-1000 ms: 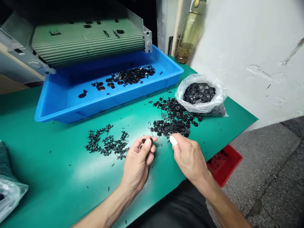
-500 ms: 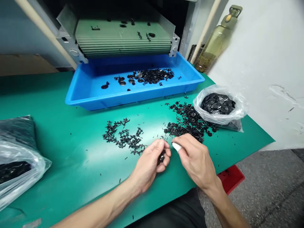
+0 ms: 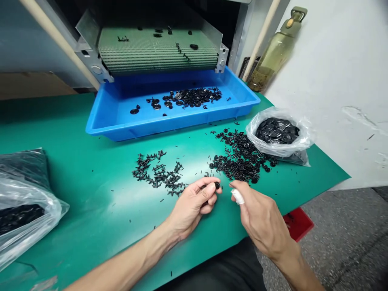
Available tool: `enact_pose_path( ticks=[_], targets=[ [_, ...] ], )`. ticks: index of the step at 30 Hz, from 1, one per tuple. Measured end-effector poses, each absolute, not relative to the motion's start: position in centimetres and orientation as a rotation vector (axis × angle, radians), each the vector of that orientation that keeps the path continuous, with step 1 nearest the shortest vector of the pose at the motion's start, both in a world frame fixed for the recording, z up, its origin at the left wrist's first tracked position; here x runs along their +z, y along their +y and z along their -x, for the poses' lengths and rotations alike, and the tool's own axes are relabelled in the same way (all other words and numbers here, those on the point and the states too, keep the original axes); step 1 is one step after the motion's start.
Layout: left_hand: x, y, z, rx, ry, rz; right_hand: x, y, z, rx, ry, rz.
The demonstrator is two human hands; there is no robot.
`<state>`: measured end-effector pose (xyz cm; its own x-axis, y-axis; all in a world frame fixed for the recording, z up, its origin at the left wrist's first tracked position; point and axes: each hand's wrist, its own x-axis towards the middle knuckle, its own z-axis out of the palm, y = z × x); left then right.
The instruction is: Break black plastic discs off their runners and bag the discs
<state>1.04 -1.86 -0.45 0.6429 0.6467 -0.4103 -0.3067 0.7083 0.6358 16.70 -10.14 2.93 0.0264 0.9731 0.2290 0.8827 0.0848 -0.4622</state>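
From my remote seat, the biggest thing I see is the green table, which fills most of the view. At its far edge a ribbed conveyor belt carries a few black bits and ends above a blue tray. A loose scatter of black round parts lies toward the tray's right half.

A clear plastic bag with dark contents slumps at the table's left edge. A smaller open bag full of black discs sits near the right edge. An olive bottle leans against the white wall behind it. A red bin shows on the floor below the table's right corner.

Two heaps lie on the table. A spread pile of black moulded pieces lies just left of the small bag. A tighter pile of cross-shaped runners lies left of that.

The left hand is nearer to me, between the two heaps. Its thumb and forefinger pinch a small black part just above the table, with the other fingers curled under. The right hand is close beside it, apart from the part, with its back to the camera (so I cannot tell whether it grips anything). One of its fingertips wears a white wrap and points toward the left hand.
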Motion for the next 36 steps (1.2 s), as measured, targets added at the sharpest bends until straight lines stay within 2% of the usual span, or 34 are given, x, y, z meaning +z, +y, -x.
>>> enact_pose_path(
  ticks=[7,15,24,31,36],
  targets=[
    [-0.5,-1.9,-1.0,0.568,0.712,-0.666,3.9,-9.6,-16.6,-0.097,-2.179,1.775],
    [-0.7,-1.8,-0.7,0.472,0.657,-0.805,4.8,-9.2,-16.7,-0.208,-2.285,1.761],
    [-0.9,-1.9,-0.9,0.526,0.675,-0.768,4.6,-9.7,-16.9,-0.206,-2.301,1.765],
    [-0.8,-1.8,-0.4,0.495,0.737,-0.980,4.0,-9.5,-16.9,-0.220,-2.295,1.797],
    [-0.9,-2.4,-1.2,0.628,0.879,-1.009,1.3,-9.2,-14.9,0.038,-1.973,1.946]
  ],
)
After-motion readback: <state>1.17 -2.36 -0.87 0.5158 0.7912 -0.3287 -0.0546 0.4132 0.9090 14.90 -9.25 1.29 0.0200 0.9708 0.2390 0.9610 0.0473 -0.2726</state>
